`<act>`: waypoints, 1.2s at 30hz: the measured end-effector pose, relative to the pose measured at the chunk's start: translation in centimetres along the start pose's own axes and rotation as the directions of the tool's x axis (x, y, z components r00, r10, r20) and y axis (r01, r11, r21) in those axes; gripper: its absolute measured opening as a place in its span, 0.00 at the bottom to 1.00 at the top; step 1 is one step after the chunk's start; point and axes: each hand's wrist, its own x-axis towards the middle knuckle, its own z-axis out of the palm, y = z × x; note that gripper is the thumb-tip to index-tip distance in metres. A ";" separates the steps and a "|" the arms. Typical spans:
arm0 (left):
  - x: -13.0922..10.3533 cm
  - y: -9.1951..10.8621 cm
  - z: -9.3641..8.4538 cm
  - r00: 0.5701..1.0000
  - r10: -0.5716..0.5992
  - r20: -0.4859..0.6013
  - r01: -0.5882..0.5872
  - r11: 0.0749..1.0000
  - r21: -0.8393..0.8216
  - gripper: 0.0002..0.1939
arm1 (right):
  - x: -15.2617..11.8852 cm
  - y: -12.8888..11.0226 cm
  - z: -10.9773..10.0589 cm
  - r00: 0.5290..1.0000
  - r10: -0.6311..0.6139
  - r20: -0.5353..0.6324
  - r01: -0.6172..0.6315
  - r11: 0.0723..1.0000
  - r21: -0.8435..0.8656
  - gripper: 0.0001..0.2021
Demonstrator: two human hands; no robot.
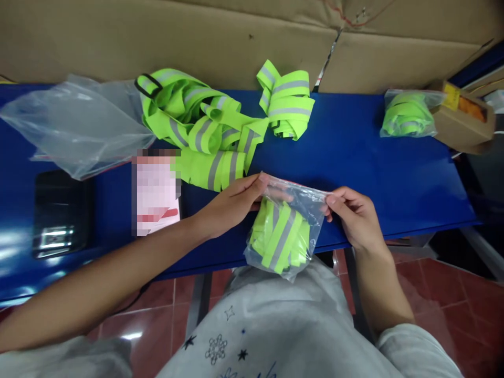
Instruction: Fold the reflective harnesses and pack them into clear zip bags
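A clear zip bag with folded neon yellow-green reflective straps inside hangs at the table's front edge. My left hand pinches its upper left corner, some of its fingers lying behind the clear plastic. At the upper right corner, my right hand grips the bag between thumb and fingers. Behind my left hand lies a loose heap of the same straps, with a black buckle at its left end. A separate strap bundle rests at the back middle.
On the blue table, a large clear plastic bag lies back left, near a black tray-like object and a blurred-out pink-white item. Back right are a filled bag and a cardboard box. Cardboard stands behind.
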 end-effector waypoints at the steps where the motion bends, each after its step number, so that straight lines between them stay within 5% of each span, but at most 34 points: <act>1: -0.1 -0.1 -0.1 1.000 -0.003 -0.004 0.003 1.000 0.007 0.24 | -0.1 0.1 0.3 1.000 -0.006 -0.025 0.005 1.000 -0.019 0.13; 6: -0.4 -0.2 -0.1 1.000 -0.008 0.002 0.008 0.997 0.080 0.25 | -0.5 0.1 1.3 0.986 -0.085 -0.146 0.067 0.990 -0.125 0.17; 16: -0.6 -0.5 -0.1 0.993 0.118 0.013 -0.117 0.957 0.267 0.26 | -0.7 0.0 1.7 0.958 -0.282 -0.051 0.270 0.948 -0.170 0.07; 26: -1.0 -0.2 0.2 0.977 0.199 0.078 -0.213 0.919 0.332 0.21 | -1.0 -0.2 2.1 0.963 -0.269 0.021 0.269 0.952 -0.144 0.04; 36: -1.6 -0.2 0.6 0.969 0.188 0.159 -0.235 0.899 0.370 0.20 | -2.1 -1.2 2.7 0.958 -0.277 0.071 0.285 0.912 -0.294 0.03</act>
